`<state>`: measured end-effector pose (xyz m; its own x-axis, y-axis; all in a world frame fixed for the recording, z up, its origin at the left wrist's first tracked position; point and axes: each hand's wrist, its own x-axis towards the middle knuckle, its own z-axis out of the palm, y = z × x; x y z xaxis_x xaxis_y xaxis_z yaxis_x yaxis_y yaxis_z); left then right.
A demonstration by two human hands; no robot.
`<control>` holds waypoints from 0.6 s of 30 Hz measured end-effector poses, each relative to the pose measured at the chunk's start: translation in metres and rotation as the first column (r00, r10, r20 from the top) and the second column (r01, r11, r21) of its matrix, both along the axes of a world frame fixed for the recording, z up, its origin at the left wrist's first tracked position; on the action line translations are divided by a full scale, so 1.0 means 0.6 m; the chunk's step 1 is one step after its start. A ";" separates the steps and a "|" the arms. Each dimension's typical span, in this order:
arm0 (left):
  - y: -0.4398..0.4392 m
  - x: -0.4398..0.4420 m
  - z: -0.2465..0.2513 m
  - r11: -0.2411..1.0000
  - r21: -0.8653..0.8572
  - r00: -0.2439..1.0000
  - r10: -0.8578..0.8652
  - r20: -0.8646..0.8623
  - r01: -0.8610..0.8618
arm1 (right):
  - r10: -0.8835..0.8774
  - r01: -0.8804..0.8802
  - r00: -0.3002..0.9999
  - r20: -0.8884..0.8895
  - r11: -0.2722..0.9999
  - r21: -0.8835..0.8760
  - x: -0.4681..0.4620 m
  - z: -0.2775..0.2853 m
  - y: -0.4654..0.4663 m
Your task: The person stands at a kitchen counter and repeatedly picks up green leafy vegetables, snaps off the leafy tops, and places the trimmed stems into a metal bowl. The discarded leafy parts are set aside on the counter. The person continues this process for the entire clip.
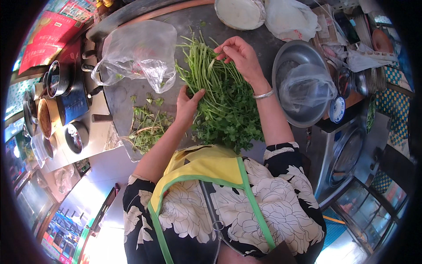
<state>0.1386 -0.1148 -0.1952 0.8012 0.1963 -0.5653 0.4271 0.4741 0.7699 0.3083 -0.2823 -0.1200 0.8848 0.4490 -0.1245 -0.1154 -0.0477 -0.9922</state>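
Note:
A big heap of leafy green herbs, like cilantro (227,112), lies before me on a dark tabletop, stems pointing away and leaves towards my yellow apron. My left hand (189,102) rests at the heap's left edge, thumb and fingers apart against the stems; whether it grips any is unclear. Above the stems on the right, my right hand (238,56) pinches a small, thin piece of stem between thumb and fingertips. A smaller pile of wilted stems and leaves (148,127) lies left of my left forearm. Beyond it is a clear plastic bag (141,52).
A grey metal basin (283,59) with a clear plastic bag inside stands to the right. At the far edge are a bowl of white contents (240,13) and a white plastic bag (290,19). Small patterned dishes (337,109) stand right of the basin; pots (75,137) are at left.

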 end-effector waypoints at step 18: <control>-0.055 -0.020 -0.081 0.636 0.769 0.998 0.022 0.058 -0.058 | 0.533 -0.506 0.762 0.368 0.844 -0.177 -0.181 0.133 0.210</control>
